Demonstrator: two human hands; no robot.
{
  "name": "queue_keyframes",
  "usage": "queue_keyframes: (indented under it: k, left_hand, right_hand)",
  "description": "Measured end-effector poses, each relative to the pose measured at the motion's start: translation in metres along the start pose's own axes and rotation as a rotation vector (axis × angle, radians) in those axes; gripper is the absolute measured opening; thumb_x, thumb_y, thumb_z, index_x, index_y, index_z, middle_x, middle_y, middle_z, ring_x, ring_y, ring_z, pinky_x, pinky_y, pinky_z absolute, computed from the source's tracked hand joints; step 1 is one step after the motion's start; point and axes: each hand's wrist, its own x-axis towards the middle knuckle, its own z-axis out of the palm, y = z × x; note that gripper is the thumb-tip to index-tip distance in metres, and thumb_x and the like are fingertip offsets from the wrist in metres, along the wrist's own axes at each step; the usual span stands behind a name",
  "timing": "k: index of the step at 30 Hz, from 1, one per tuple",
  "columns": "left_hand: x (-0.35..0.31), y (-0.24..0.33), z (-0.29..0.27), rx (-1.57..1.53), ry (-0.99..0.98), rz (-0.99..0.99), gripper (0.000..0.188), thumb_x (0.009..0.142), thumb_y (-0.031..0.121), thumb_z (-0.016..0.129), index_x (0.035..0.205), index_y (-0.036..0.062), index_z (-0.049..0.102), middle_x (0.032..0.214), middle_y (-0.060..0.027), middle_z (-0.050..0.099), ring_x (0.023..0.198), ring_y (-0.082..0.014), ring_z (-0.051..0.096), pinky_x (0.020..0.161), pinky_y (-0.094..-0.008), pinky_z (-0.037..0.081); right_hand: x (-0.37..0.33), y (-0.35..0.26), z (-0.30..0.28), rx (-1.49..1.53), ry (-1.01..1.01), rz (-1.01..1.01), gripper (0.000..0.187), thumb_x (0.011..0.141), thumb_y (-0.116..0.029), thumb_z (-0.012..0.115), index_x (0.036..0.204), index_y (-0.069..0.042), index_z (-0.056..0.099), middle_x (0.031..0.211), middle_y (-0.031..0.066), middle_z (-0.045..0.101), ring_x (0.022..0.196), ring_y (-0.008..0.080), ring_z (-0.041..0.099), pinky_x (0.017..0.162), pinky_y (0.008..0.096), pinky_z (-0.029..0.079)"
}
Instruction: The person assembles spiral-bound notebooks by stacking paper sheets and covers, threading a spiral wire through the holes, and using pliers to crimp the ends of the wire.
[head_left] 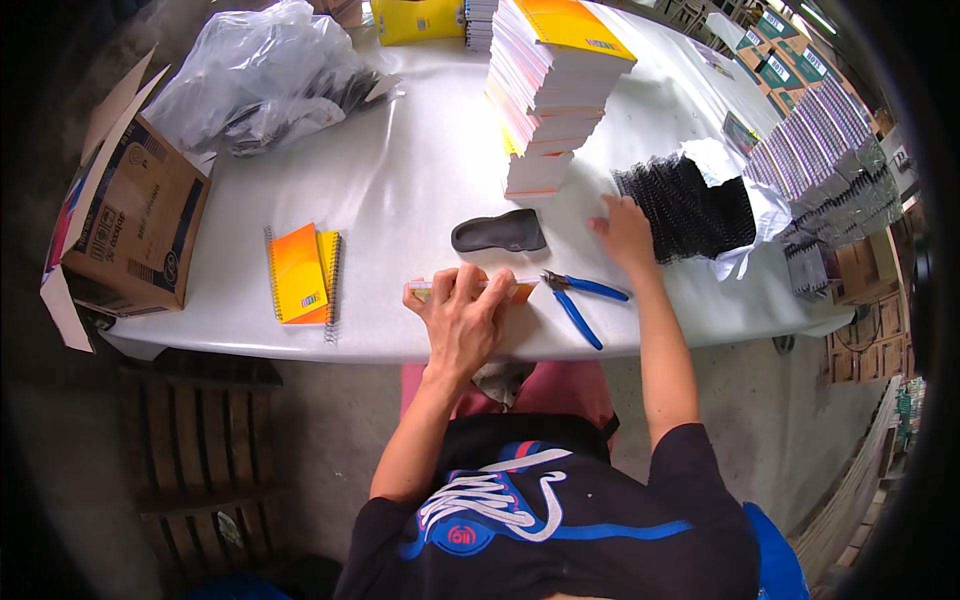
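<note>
My left hand grips a small orange-covered notebook block near the table's front edge, its pale page edges turned up. Most of the block lies hidden under the fingers. Thumb and fingers apart, my right hand reaches to the left edge of a pile of black spiral binding coils; no coil shows plainly in it. Between the hands lie cutting pliers with blue handles, their jaws beside the block. Just beyond the block rests a dark grey, sole-shaped piece.
Two spiral notebooks lie at left, near an open cardboard box. Clear plastic bags sit behind. A tall stack of unbound notebook blocks stands at the far middle. Stacked spiral-bound notebooks rise at right on the white-covered table.
</note>
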Motion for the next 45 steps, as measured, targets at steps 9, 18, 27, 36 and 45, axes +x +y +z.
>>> queue_keyframes:
  k: [9,18,27,36,45]
  left_hand:
    - [-0.003,0.009,0.014,0.01,0.232,-0.041,0.05,0.059,0.057,0.076,0.074,0.0141,0.055,0.087,-0.0017,0.05,0.094,-0.0238,0.045,0.082,-0.0529,0.024]
    - [-0.003,-0.005,0.008,0.073,0.332,-0.059,0.049,0.056,0.053,0.079,0.071,0.0158,0.051,0.086,-0.0008,0.049,0.093,-0.0217,0.045,0.081,-0.0509,0.026]
    - [-0.011,-0.003,0.011,0.03,0.294,-0.121,0.045,0.058,0.053,0.076,0.073,0.0175,0.053,0.086,0.0011,0.05,0.093,-0.0202,0.046,0.08,-0.053,0.025]
    - [-0.01,-0.002,0.012,0.055,0.269,-0.078,0.048,0.061,0.057,0.076,0.072,0.0173,0.051,0.087,0.0003,0.05,0.096,-0.0213,0.044,0.086,-0.0525,0.023]
    - [-0.01,0.001,0.013,0.05,0.305,-0.103,0.047,0.064,0.058,0.075,0.07,0.0177,0.052,0.083,0.002,0.051,0.093,-0.0185,0.045,0.087,-0.0541,0.021]
  right_hand:
    - [0.009,0.024,-0.005,-0.055,0.164,-0.001,0.032,0.082,-0.011,0.06,0.113,-0.006,0.054,0.098,0.0175,0.054,0.096,0.0354,0.055,0.081,0.0448,0.047]
    - [0.026,0.04,-0.007,-0.108,-0.074,-0.033,0.033,0.08,-0.002,0.055,0.113,-0.005,0.055,0.097,0.0189,0.056,0.093,0.0382,0.056,0.081,0.0458,0.047]
    - [0.008,-0.008,-0.08,0.245,0.116,-0.166,0.052,0.083,0.002,0.054,0.133,-0.008,0.047,0.109,0.0165,0.043,0.088,0.0303,0.052,0.078,0.0381,0.045]
    - [-0.004,-0.06,-0.143,0.395,0.585,-0.296,0.034,0.078,-0.018,0.073,0.109,-0.007,0.065,0.09,0.0092,0.055,0.078,0.021,0.053,0.069,0.03,0.045]
    - [0.089,-0.113,-0.172,-0.018,0.58,-0.371,0.041,0.071,-0.035,0.074,0.103,-0.01,0.069,0.098,0.0086,0.066,0.094,0.0256,0.06,0.083,0.0397,0.043]
